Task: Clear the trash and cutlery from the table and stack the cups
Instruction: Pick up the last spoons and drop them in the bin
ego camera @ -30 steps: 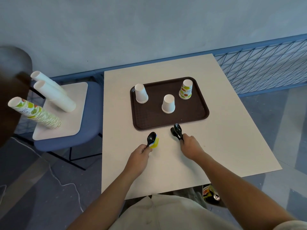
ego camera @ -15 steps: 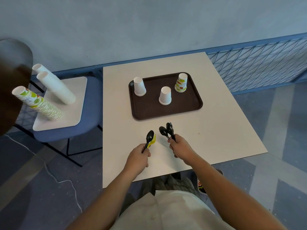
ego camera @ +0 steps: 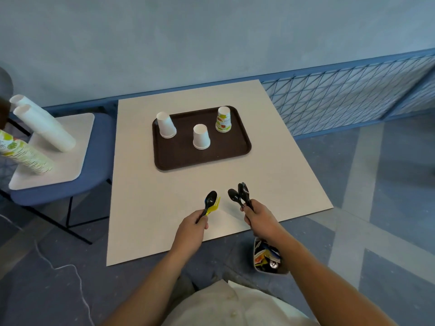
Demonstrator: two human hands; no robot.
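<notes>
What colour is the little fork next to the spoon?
Yellow. The fork shows in the head view, held with a black spoon in the left hand.

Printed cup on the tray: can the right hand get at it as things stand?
Probably not yet. The path to the printed cup looks open, but the right hand is full, closed around black spoons.

The near half of the table point(ego camera: 150, 208) is bare, so there is open room between the brown tray point(ego camera: 183, 158) and the table's front edge. On the tray, three upside-down cups point(ego camera: 201, 137) stand apart from each other with gaps between them. To the left, tall cup stacks point(ego camera: 44, 124) lean over the side chair point(ego camera: 77, 182), and a trash bin point(ego camera: 268, 260) stands on the floor under the table's near right corner.
</notes>
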